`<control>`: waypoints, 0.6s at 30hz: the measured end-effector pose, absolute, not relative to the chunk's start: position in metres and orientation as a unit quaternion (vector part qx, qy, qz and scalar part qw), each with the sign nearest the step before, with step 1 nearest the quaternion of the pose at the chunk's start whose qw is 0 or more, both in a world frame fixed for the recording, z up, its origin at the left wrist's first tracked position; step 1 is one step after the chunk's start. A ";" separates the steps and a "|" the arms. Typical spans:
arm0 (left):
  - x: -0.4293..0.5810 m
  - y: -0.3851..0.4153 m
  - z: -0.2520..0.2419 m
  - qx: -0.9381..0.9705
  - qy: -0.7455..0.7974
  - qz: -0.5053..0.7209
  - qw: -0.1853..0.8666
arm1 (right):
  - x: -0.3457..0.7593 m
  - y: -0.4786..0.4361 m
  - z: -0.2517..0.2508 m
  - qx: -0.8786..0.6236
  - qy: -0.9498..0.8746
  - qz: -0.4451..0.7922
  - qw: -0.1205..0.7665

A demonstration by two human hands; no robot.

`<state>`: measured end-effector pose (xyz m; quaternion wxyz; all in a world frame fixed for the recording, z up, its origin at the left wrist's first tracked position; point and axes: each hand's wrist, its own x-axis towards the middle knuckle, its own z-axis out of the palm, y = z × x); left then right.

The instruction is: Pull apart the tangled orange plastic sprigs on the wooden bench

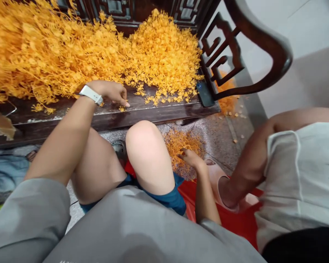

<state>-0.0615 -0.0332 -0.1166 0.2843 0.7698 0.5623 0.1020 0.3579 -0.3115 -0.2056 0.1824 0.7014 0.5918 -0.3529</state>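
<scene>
Head view: left hand (112, 93), a little above and left of frame centre, is palm-down over the front edge of a dark wooden bench (106, 120). Its fingers are bent and bunched, one reaching down to the right, its tip just beside a single orange plastic floret (122, 109); whether anything is pinched, cannot tell. Right hand (192, 159), right of centre and lower, has fingers loosely apart, above a scatter of thin orange pieces (185, 142) on the floor; contact cannot be told.

White watch (91, 94) on the left wrist. Just beyond the hand, orange florets lie along the bench edge, thickening into a mounded heap (164, 54) at upper centre. Upper left: a bulkier tangle of orange stemmed pieces (52, 54), running into the heap.

Dark phone (205, 95) at the bench's right end, against the carved armrest (276, 54), upper right. More orange pieces (226, 93) on the floor past the armrest.

Bare knees at centre, grey shirt (131, 226) across the bottom. Far left: torn cardboard (0, 122). Right side: another person's bent leg, pale shorts (318, 171) and pink clog (216, 179); red surface (189, 197) near the clog.
</scene>
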 end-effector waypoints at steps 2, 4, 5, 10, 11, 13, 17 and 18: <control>-0.054 -0.030 -0.133 0.765 0.560 0.063 0.311 | 0.338 -0.298 -0.199 0.684 0.621 -0.356 0.140; -0.047 -0.027 -0.142 0.777 0.541 -0.013 0.322 | 0.318 -0.282 -0.187 0.673 0.654 -0.335 0.083; -0.045 -0.026 -0.143 0.787 0.530 -0.044 0.312 | 0.308 -0.274 -0.180 0.667 0.670 -0.321 0.050; -0.038 -0.025 -0.132 0.848 0.459 -0.088 0.249 | 0.269 -0.251 -0.152 0.622 0.728 -0.284 -0.053; -0.037 -0.026 -0.128 0.858 0.444 -0.074 0.247 | 0.264 -0.250 -0.149 0.618 0.733 -0.278 -0.055; -0.034 -0.027 -0.122 0.873 0.418 -0.030 0.248 | 0.260 -0.252 -0.148 0.619 0.736 -0.269 -0.054; -0.016 -0.031 -0.116 0.872 0.418 0.130 0.220 | 0.262 -0.258 -0.156 0.617 0.733 -0.280 -0.062; -0.010 -0.032 -0.115 0.866 0.424 0.167 0.205 | 0.262 -0.259 -0.158 0.610 0.734 -0.289 -0.070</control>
